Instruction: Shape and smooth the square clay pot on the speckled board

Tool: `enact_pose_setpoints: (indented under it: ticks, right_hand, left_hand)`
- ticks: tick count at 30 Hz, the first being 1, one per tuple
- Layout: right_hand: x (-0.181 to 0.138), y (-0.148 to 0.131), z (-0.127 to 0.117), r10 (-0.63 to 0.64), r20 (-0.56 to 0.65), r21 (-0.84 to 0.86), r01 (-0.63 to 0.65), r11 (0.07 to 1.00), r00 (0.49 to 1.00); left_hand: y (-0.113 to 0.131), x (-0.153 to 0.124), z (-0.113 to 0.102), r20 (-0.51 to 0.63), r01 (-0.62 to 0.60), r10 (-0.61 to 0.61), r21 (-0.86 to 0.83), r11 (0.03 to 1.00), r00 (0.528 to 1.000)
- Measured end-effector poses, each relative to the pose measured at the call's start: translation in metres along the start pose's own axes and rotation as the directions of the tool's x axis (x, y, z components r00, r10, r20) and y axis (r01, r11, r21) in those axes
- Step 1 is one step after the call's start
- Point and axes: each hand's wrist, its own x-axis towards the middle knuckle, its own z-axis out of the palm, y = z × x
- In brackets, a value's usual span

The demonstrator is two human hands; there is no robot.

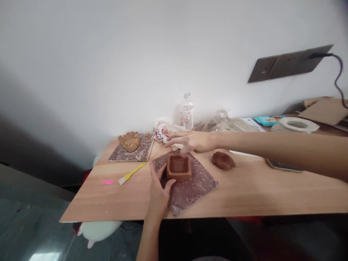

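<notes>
A square, open-topped brown clay box (179,175) sits on a dark, marbled square board (194,195). My left hand (160,186) steadies it from the left, thumb at the near left corner and fingers spread along the left side. Over the box's far edge reaches my right hand (197,141), palm down with fingers stretched to the left; one lower fingertip is by the far right part of the rim, and I cannot tell whether it touches. To the right lies a lump of brown clay (223,161).
Left on the wooden table (89,203) are a yellow-handled brush (132,173), a pink strip (107,182) and another board (116,155) bearing a clay bowl (130,142). Along the wall stand a plastic bottle (187,112), a wrapped packet (162,135) and a tape roll (297,125). A phone (284,166) lies beneath my right forearm.
</notes>
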Motion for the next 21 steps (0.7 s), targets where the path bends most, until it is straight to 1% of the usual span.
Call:
enact_pose_setpoints:
  ticks: [3, 8, 10, 12, 15, 19, 21]
  right_hand:
    - [-0.001, 0.0, 0.007, -0.009, 0.04, -0.002, 0.009, 1.0, 0.999]
    - [-0.002, 0.006, 0.019, 0.03, 0.11, 0.007, -0.031, 0.999, 0.993]
    - [-0.004, 0.009, 0.019, 0.023, 0.097, 0.009, -0.024, 1.0, 0.995]
    - [-0.005, 0.009, 0.018, 0.033, 0.044, -0.006, -0.033, 0.999, 0.998]
    - [-0.006, -0.002, 0.018, 0.107, -0.016, -0.02, -0.107, 0.994, 0.994]
    - [-0.008, -0.026, 0.024, 0.24, 0.039, -0.028, -0.239, 0.971, 0.97]
    - [-0.01, -0.034, 0.028, 0.289, 0.041, -0.026, -0.289, 0.957, 0.956]
  left_hand:
    - [-0.002, 0.0, 0.0, 0.004, -0.006, 0.006, -0.01, 1.0, 1.0]
    - [-0.002, 0.0, 0.0, -0.006, -0.015, 0.015, 0.002, 1.0, 1.0]
    - [-0.001, 0.0, 0.0, -0.005, -0.017, 0.017, 0.005, 1.0, 1.0]
    - [-0.001, 0.0, 0.0, -0.003, -0.016, 0.016, 0.009, 1.0, 1.0]
    - [-0.001, 0.0, -0.001, 0.005, -0.009, 0.009, 0.011, 1.0, 1.0]
    - [-0.002, 0.001, 0.0, 0.012, -0.005, 0.005, 0.027, 1.0, 1.0]
    - [-0.003, 0.0, -0.001, 0.011, -0.008, 0.007, 0.034, 0.999, 1.0]
